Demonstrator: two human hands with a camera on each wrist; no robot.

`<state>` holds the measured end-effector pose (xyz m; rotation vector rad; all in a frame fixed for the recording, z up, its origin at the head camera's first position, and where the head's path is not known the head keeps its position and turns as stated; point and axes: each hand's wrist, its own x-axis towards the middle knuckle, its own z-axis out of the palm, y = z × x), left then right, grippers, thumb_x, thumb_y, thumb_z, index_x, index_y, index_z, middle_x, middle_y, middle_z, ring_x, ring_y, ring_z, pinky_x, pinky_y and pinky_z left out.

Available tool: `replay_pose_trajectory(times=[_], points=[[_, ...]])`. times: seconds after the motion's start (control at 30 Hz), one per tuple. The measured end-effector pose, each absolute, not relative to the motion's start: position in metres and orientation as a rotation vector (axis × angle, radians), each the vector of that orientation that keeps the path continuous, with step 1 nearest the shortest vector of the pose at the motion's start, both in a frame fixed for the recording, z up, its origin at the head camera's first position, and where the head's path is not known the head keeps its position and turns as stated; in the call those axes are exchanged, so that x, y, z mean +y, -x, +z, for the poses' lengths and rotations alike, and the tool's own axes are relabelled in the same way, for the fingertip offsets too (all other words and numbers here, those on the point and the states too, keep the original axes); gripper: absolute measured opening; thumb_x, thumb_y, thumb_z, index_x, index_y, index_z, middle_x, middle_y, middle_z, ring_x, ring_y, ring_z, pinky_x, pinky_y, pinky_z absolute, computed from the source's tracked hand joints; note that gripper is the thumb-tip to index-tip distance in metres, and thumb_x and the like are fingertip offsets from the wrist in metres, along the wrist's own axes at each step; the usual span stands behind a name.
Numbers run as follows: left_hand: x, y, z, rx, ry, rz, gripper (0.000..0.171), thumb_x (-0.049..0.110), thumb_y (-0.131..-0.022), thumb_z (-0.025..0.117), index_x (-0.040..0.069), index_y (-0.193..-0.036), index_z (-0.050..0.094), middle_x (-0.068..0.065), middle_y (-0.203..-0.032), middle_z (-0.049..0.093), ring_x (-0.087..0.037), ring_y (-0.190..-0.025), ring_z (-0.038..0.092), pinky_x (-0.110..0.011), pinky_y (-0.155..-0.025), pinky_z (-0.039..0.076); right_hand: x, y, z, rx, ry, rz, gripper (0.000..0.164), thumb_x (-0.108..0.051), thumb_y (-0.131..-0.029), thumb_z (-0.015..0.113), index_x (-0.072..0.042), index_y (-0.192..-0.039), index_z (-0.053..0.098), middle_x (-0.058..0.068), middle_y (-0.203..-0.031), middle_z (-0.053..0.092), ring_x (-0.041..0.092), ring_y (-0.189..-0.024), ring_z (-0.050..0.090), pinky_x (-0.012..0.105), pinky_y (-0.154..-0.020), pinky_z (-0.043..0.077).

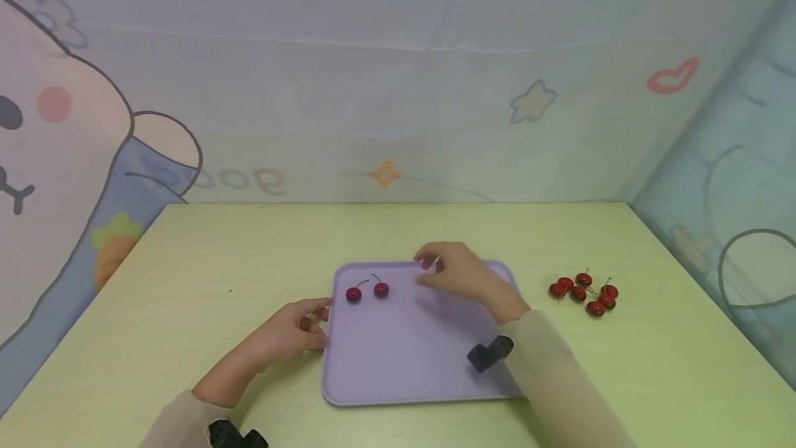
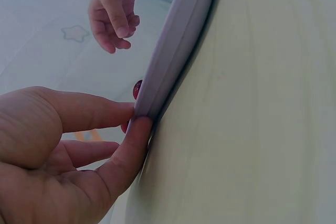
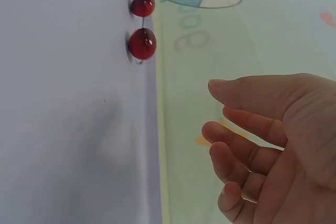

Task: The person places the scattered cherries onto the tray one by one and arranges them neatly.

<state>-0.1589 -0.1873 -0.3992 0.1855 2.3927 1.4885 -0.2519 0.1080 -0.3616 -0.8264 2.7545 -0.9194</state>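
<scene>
A lilac tray [image 1: 410,365] lies on the table, with two dark red cherries [image 1: 381,290] standing on it near its far left corner, stems up. My left hand [image 1: 292,330] is at the tray's left edge. In the left wrist view, thumb and a fingertip [image 2: 139,129] pinch the tray's rim [image 2: 173,51]. Over the far part of the tray hovers my right hand [image 1: 457,272], fingers loosely bent and nothing between them. The right wrist view has both cherries [image 3: 142,43] off to the side of that hand [image 3: 273,145].
Several more cherries [image 1: 595,308] lie in a loose cluster on the yellow-green table [image 1: 249,240], right of the tray. Behind the table hangs a pale printed cloth [image 1: 373,88], and another cloth [image 1: 734,227] hangs along the right side.
</scene>
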Motion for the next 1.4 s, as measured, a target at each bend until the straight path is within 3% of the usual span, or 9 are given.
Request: replay_pose_trajectory(times=[0.57, 1.13, 1.27, 1.4], points=[[-0.187, 0.156, -0.399, 2.395, -0.171, 1.485, 0.067, -0.002, -0.080, 0.068, -0.009, -0.141, 0.041, -0.015, -0.117, 0.054, -0.019, -0.087, 0.055, -0.026, -0.065, 0.046, 0.161, 0.240, -0.348, 2.844, 0.823, -0.936, 0.030, -0.016, -0.086, 0.070, -0.004, -0.114, 0.066, 0.012, -0.100, 0.067, 0.018, -0.082, 0.057, 0.029, -0.068, 0.046], [-0.186, 0.158, -0.399, 2.393, -0.180, 1.479, 0.067, -0.001, -0.081, 0.069, -0.009, -0.141, 0.041, -0.016, -0.118, 0.054, -0.018, -0.087, 0.056, -0.027, -0.066, 0.046, 0.231, 0.228, -0.342, 2.937, 0.555, -1.004, 0.033, -0.022, -0.089, 0.068, -0.006, -0.118, 0.064, 0.012, -0.107, 0.065, 0.022, -0.090, 0.056, 0.032, -0.064, 0.048], [-0.187, 0.159, -0.399, 2.394, -0.179, 1.473, 0.067, 0.000, -0.081, 0.069, -0.008, -0.141, 0.041, -0.015, -0.119, 0.054, -0.018, -0.087, 0.056, -0.027, -0.066, 0.046, 0.246, 0.224, -0.339, 2.935, 0.507, -1.012, 0.037, -0.026, -0.090, 0.067, -0.004, -0.120, 0.062, 0.014, -0.107, 0.064, 0.021, -0.082, 0.059, 0.032, -0.061, 0.047], [-0.187, 0.158, -0.399, 2.400, -0.177, 1.470, 0.067, 0.000, -0.081, 0.069, -0.007, -0.141, 0.041, -0.015, -0.119, 0.055, -0.018, -0.087, 0.055, -0.027, -0.066, 0.046, 0.261, 0.218, -0.337, 2.887, 0.374, -1.021, 0.042, -0.033, -0.090, 0.066, -0.008, -0.124, 0.058, 0.013, -0.097, 0.063, 0.022, -0.067, 0.060, 0.032, -0.049, 0.043]])
